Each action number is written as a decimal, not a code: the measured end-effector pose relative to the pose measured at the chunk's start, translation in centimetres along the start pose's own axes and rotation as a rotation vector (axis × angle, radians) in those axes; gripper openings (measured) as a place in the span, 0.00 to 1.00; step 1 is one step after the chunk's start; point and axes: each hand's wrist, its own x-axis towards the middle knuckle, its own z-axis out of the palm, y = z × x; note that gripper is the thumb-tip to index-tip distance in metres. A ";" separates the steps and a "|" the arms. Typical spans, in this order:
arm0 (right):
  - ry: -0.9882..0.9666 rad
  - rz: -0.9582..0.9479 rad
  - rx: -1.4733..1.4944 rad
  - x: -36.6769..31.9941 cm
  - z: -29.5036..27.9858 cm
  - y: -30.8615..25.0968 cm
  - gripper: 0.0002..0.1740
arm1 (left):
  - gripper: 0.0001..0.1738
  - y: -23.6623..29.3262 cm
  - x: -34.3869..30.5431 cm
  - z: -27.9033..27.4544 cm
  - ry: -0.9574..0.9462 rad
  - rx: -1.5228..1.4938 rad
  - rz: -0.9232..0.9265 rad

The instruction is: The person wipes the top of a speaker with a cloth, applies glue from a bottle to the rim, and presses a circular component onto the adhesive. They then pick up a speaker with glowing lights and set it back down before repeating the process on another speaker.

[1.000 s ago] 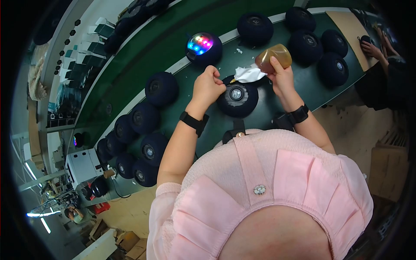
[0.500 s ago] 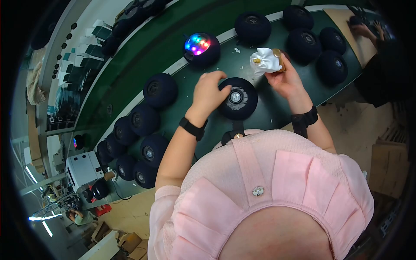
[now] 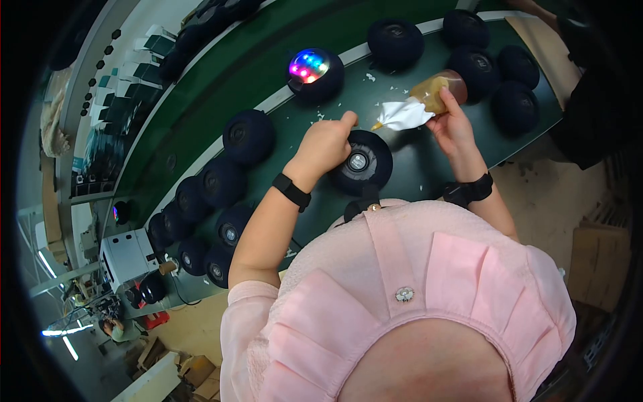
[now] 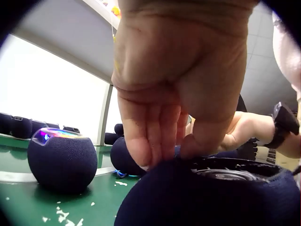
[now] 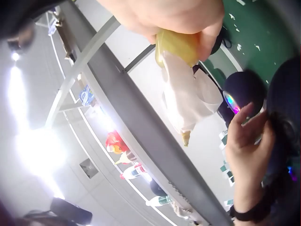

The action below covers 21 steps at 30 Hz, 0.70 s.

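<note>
A round navy fabric-covered speaker [image 3: 376, 175] lies on the green bench close to the person's chest, its ringed opening facing up. At its far-left rim, the left hand [image 3: 325, 147] pinches the fabric edge between thumb and fingers; the left wrist view shows these fingertips [image 4: 141, 153] right at the rim. The right hand [image 3: 457, 127] grips an amber squeeze bottle [image 3: 429, 92] with white wrapping [image 3: 405, 114] round its neck. Its narrow yellowish nozzle [image 5: 186, 138] points down and left, just beyond the speaker's far rim in the head view.
A similar speaker with a lit, coloured dome [image 3: 309, 65] stands behind the left hand. Several dark speakers [image 3: 249, 137] line the bench on the left, and more [image 3: 472, 67] stand at the right. White scraps [image 3: 370, 78] litter the bench. Another person's dark clothing [image 3: 589, 120] shows at far right.
The bottle rose off the speaker's rim with its nozzle towards the head camera, then tipped back down leftward. The left hand loosened, then pinched the rim again. The speaker has shifted slightly left.
</note>
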 end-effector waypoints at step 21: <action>-0.348 -0.794 -0.744 -3.8 3.5 3.4 0.40 | 0.19 -0.4 -1.1 0.6 0.116 -0.191 -0.346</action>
